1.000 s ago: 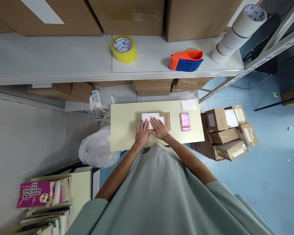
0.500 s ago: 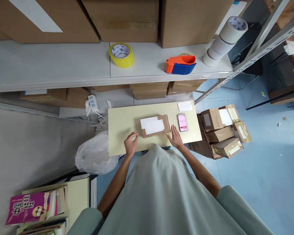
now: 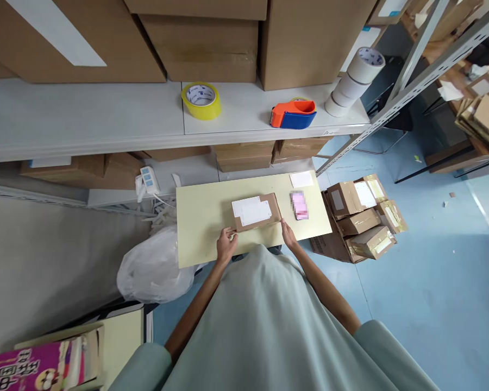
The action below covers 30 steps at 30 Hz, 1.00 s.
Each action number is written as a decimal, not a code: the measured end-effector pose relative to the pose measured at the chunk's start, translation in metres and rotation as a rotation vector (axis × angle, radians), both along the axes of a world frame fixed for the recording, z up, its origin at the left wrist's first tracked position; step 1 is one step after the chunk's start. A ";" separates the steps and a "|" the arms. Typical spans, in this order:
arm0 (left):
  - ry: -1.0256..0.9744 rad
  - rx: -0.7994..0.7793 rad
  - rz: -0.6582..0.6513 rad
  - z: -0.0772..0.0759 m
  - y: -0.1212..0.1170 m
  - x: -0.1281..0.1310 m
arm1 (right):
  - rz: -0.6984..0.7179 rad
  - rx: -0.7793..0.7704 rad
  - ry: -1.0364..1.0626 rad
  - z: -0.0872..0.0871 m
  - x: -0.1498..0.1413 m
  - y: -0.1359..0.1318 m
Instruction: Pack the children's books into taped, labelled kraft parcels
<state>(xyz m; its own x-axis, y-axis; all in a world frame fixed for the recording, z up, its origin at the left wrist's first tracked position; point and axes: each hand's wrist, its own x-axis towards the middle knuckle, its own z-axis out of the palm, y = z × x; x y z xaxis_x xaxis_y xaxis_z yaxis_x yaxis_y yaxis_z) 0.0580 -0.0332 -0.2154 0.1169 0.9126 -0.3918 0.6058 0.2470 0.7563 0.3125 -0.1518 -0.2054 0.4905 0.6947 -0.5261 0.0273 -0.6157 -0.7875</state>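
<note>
A small flat cardboard box (image 3: 274, 207) lies on the pale yellow table (image 3: 201, 214), with overlapping white labels (image 3: 256, 212) on its top. My left hand (image 3: 227, 245) has its fingers closed at the box's near left corner. On the other side, my right hand (image 3: 287, 233) pinches the near right corner. The fingertips are partly hidden against the cardboard. A phone with a pink, blurred screen (image 3: 299, 205) lies to the right of the box, and a white slip of paper (image 3: 301, 179) is behind it.
Above the table's far edge runs a grey shelf (image 3: 118, 117) bearing yellow tape (image 3: 201, 101), an orange-and-blue tape dispenser (image 3: 293, 114), stacked white rolls (image 3: 354, 81) and large cartons. Packed boxes (image 3: 361, 220) stand right; a clear plastic bag (image 3: 157, 266) sits left.
Both hands, which were apart from the box with fingers loosely extended, have come in to its near corners and closed on them. The camera view has shifted slightly.
</note>
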 end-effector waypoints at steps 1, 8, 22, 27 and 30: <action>-0.018 0.010 -0.004 0.002 0.000 0.000 | -0.010 0.023 -0.019 0.006 -0.002 0.002; -0.257 0.239 0.018 0.043 0.001 -0.006 | 0.016 0.224 -0.278 0.065 -0.007 0.018; -0.149 0.100 -0.058 0.022 0.016 -0.039 | 0.142 -0.150 -0.639 0.050 -0.058 0.013; -0.029 0.124 -0.177 0.018 0.006 -0.029 | 0.119 -0.338 -0.671 0.048 -0.086 0.018; 0.053 0.104 -0.186 0.020 0.001 -0.019 | 0.081 -0.394 -0.651 0.047 -0.097 0.023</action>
